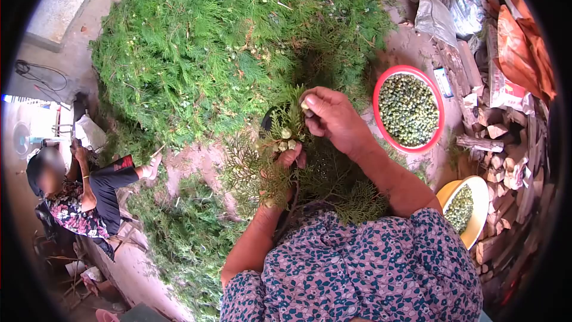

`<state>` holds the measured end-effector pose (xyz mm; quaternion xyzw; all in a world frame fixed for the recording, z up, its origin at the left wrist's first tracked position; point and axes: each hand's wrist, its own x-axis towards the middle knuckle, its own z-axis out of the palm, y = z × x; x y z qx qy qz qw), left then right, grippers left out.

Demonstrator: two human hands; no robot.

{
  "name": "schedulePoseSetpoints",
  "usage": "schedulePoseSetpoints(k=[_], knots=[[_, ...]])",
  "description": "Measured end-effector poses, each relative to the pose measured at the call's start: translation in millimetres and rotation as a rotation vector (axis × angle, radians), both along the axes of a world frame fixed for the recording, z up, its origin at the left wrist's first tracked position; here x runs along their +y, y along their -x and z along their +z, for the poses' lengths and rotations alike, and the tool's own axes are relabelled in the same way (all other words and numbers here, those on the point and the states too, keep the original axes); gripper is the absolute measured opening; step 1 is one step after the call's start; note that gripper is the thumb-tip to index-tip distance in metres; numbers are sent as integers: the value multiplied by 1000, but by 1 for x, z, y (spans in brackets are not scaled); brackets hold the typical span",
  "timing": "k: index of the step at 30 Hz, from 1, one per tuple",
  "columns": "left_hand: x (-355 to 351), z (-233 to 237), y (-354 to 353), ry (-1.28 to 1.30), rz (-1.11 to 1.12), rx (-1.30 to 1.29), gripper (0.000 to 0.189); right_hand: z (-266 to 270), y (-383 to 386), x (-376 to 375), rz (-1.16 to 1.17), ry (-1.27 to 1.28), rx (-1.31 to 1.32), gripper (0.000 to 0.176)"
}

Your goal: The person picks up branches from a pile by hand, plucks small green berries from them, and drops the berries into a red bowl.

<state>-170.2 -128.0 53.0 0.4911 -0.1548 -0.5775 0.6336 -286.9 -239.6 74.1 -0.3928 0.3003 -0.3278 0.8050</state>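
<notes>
My left hand (291, 156) is closed around a leafy evergreen branch (253, 170), partly hidden by its flat green sprays. Pale green cones (286, 135) cluster on the branch just above those fingers. Right beside the cluster, my right hand (335, 114) has thumb and fingers pinched on a small pale green cone (305, 106). More of the branch's twigs spread across my lap, over the floral clothing (357, 262).
A big heap of cut evergreen branches (196, 42) lies ahead. To the right stand a red-rimmed basin (376, 107) and a yellow basin (480, 203), both holding green cones. Stacked firewood (494, 173) lines the right side. Another person (89, 197) sits at the left.
</notes>
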Motion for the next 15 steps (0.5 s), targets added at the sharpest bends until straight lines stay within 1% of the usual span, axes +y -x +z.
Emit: schedulePoseSetpoints(k=[1,3,5,7,8,9,11,12,13,15], knots=[[-1,0,-1,-2,2,1,19,6,0,1,2,-2,1,14],[-3,2,-3,40,16,26,19,19,-1,3,-152,-144,-107,16],[-4,1,-2,37,9,38,20,16,2,3,-142,-114,-130,16],[-4,4,-1,-2,-18,-13,19,10,6,3,59,189,37,14],[-3,1,-1,-4,-19,-12,19,15,2,7,54,399,172,14],[-2,-6,-1,11,-13,-12,18,10,-2,8,52,397,173,14],[-2,-9,0,23,-9,-11,18,-4,-11,11,-84,1106,302,13],[-2,-7,-1,32,-39,-33,17,-4,-11,14,-60,1065,324,19],[-2,-6,-1,40,-68,-54,16,-4,-12,14,-57,1063,323,19],[-1,0,2,20,-56,-57,17,-3,-13,15,-52,887,372,20]])
